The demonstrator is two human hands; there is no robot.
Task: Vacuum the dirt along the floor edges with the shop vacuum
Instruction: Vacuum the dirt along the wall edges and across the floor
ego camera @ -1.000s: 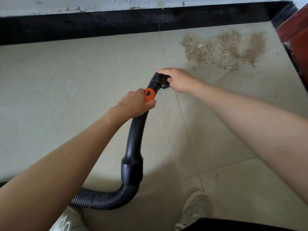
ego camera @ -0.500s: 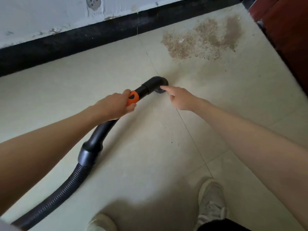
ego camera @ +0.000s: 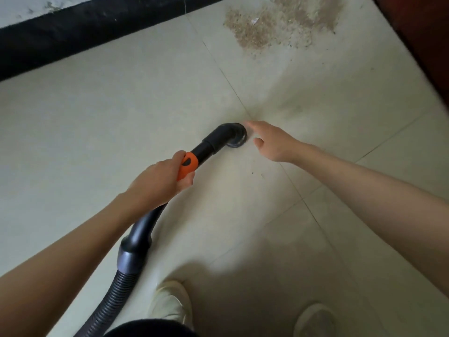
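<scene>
A person looks down at a pale tiled floor (ego camera: 121, 132). The left hand (ego camera: 159, 181) grips the orange collar (ego camera: 187, 165) of a black vacuum wand (ego camera: 209, 145), fingers curled round it. The wand's round nozzle (ego camera: 237, 138) rests on the floor. Just beside the nozzle, the right hand (ego camera: 274, 144) hovers open, fingers straight, not touching it. A dirt patch (ego camera: 279, 23) lies well beyond the nozzle, near the black baseboard (ego camera: 73, 32). The ribbed hose (ego camera: 107, 305) trails back from the wand past two pale shoes (ego camera: 170, 305).
</scene>
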